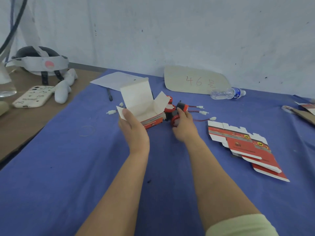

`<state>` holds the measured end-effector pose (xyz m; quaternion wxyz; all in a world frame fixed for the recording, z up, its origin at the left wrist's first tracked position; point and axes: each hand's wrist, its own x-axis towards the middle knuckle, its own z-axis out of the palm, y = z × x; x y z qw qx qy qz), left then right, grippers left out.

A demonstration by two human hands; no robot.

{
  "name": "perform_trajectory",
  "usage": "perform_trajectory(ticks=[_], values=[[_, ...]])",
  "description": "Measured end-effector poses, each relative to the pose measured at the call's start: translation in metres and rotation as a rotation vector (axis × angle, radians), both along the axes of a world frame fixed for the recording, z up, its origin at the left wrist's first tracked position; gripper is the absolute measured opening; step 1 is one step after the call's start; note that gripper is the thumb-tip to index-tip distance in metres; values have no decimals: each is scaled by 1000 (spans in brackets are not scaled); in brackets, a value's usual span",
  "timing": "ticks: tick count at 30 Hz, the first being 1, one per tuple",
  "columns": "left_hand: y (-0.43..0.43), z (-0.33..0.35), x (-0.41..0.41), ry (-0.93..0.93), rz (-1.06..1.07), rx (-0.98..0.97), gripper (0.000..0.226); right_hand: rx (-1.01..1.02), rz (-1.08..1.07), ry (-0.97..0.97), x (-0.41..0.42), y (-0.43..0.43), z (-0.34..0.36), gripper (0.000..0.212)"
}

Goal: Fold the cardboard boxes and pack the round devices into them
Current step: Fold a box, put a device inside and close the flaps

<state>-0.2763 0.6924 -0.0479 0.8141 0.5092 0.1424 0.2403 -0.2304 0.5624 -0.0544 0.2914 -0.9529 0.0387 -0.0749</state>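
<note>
One box (141, 106) stands folded with its lid up and no device visible inside. The left hand (133, 129) grips its near-left corner, thumb on the side flap. Just right of the box, the right hand (184, 128) curls around one round device (175, 120), and more devices (169, 108) lie unpacked. Farther right, flat boxes (247, 147) await folding.

I see open red-white cardboard box (141, 103) left of red-black round devices (170, 109) | flat red cardboard blanks (243, 147) right of both | clear plastic bottle (225, 94) behind
</note>
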Motion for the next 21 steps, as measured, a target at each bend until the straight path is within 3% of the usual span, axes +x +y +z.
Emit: perform_trajectory(ticks=[4, 9, 12, 14, 18, 21], values=[[-5, -3, 1, 13, 17, 62, 36, -47, -98, 35, -6, 0, -9, 65], [-12, -4, -2, -32, 68, 170, 34, -101, -125, -138, -11, 3, -13, 49], [-12, -6, 2, -5, 68, 140, 42, 55, -27, -216, -6, 10, -11, 67], [-11, -7, 3, -8, 69, 137, 44, 114, 50, -134, -3, 15, -10, 77], [-12, -8, 1, -10, 30, 169, 28, 72, 19, -57, -3, 15, -13, 54], [-12, -12, 3, 58, -12, 237, 30, 293, -206, -267, -14, 1, -11, 45]])
